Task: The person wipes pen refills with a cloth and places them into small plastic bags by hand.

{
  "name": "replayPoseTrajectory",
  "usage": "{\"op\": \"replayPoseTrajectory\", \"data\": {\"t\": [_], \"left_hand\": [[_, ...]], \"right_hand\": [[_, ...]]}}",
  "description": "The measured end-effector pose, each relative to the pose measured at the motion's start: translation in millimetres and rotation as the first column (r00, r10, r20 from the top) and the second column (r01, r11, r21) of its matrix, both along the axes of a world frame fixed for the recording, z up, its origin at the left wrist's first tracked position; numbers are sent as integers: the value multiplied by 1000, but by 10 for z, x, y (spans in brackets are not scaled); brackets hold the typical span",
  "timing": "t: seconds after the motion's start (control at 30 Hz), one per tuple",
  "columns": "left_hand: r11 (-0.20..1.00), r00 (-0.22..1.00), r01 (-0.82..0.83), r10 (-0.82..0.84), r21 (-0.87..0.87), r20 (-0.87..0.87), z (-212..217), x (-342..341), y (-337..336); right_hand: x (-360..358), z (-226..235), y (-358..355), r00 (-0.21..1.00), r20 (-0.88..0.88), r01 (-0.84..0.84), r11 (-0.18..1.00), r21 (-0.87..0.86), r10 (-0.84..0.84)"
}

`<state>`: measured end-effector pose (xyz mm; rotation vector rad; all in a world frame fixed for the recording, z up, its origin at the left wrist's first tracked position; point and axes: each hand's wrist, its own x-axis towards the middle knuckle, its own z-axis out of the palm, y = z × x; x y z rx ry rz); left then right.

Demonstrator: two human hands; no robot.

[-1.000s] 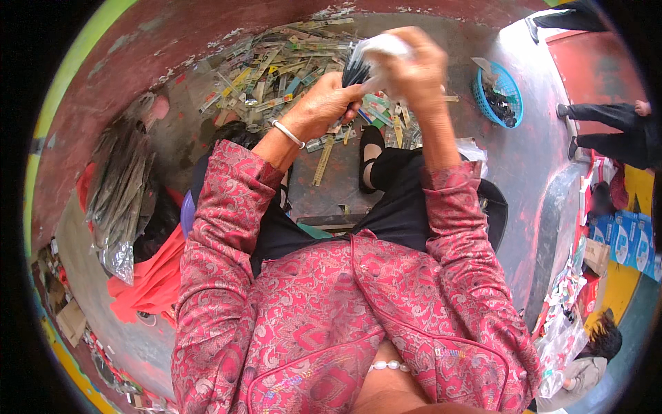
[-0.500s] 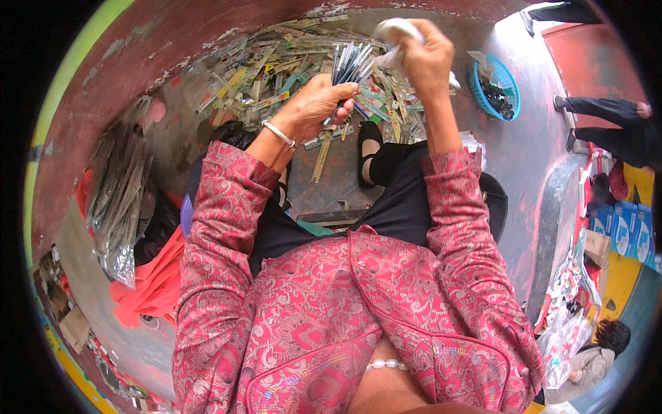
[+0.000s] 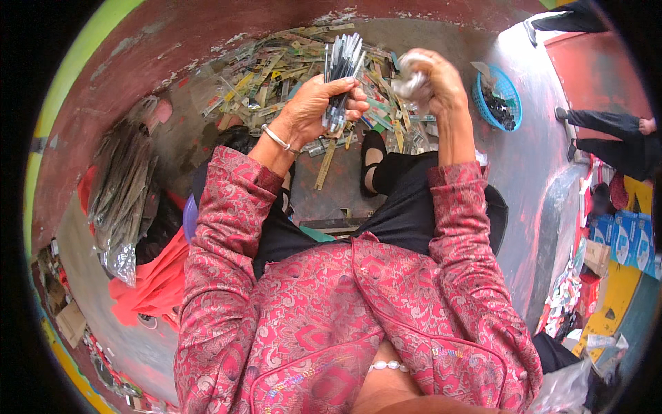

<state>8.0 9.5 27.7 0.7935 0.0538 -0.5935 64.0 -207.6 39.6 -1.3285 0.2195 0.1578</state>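
My left hand (image 3: 308,109) is closed around a bundle of slim, dark, pen-like sticks (image 3: 343,61) with pale, shiny ends. The bundle stands nearly upright, its ends showing above and below my fingers. To the right, apart from the bundle, my right hand (image 3: 447,84) grips a crumpled white cloth (image 3: 415,81), partly smeared by motion. Beyond both hands, a wide heap of flat rulers and strips (image 3: 265,79), yellow, clear and green, lies on the floor against the wall.
A blue plastic basket (image 3: 509,88) with black pieces stands right of my right hand. Clear plastic bags (image 3: 124,200) and red cloth (image 3: 153,286) lie at the left. Another person's legs (image 3: 610,131) show at the right, near blue-and-white packages (image 3: 624,238).
My right hand has moved down and slightly right with the white cloth, away from the sticks' tips. The bundle in my left hand is now more upright. The person at lower right no longer shows.
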Motion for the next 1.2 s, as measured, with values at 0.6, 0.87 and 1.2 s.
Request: {"op": "replayPoseTrajectory", "data": {"t": [0.6, 0.87, 1.2], "left_hand": [[989, 994, 106, -110, -107, -24, 79, -41, -97], [999, 998, 53, -53, 0, 29, 33, -54, -149], [974, 984, -67, 28, 218, 177, 19, -100, -220]], "right_hand": [[-149, 89, 353, 928, 56, -371, 927, 47, 369], [-76, 60, 309, 979, 28, -201, 979, -30, 202], [-284, 83, 704, 525, 622, 239, 600, -763, 581]]}}
